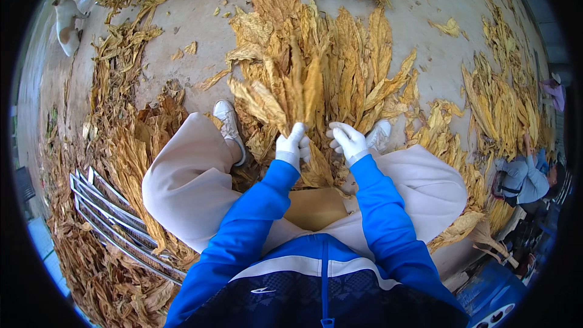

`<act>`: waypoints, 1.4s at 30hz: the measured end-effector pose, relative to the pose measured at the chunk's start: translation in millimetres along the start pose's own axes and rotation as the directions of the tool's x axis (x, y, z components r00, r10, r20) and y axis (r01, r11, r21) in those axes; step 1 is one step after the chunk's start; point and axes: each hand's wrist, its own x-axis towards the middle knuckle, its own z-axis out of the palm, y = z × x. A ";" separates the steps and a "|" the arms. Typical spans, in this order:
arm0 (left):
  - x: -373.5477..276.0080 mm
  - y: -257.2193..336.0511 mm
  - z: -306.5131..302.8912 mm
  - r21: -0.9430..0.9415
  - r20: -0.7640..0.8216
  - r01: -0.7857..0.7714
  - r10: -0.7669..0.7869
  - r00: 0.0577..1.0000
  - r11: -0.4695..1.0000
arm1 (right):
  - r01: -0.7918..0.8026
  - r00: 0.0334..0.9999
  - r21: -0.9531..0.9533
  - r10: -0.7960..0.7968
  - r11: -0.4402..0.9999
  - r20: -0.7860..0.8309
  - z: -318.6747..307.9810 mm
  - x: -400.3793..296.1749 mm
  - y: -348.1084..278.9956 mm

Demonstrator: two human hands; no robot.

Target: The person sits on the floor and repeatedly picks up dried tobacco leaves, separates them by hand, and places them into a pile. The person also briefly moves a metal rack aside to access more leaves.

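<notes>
My left hand [293,142], in a white knit glove, grips the stem ends of a bunch of dried tobacco leaves [296,86]. The leaves fan upward and away from me, and some are blurred. Just right of it is my right hand [350,142], gloved too, with its fingers loosely bent and apart; nothing shows in them. Beyond both hands, a broad heap of yellow-brown tobacco leaves [348,64] lies on the concrete floor between and past my shoes. A brown seat or board [316,207] shows between my thighs.
Metal frames [114,223] lie among darker leaves [104,278] at left. A white-and-tan dog [68,23] is at the upper left. On the right, another person [530,180] sits by a row of leaves [496,105]. A broom [492,241] and a blue object [494,289] are at lower right.
</notes>
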 end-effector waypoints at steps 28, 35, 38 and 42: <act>-200.5 -2.4 -45.2 -0.079 0.387 -0.715 0.682 0.621 0.695 | 0.779 0.621 -0.186 -0.695 0.599 0.362 181.1 -223.8 -159.6; -300.5 40.9 -145.1 -0.053 0.016 -0.618 0.620 0.785 0.784 | 0.808 0.481 -0.020 -0.641 0.589 0.598 303.3 -246.0 -110.7; -293.2 22.1 -216.1 0.190 -0.108 -0.576 0.600 0.793 0.795 | 0.729 0.621 -0.268 -0.444 0.630 0.646 353.0 -200.2 -27.4; -352.9 23.0 -276.1 0.307 -0.298 -0.570 0.645 0.703 0.762 | 0.527 0.783 -0.578 -0.091 0.622 0.616 377.1 -208.1 2.1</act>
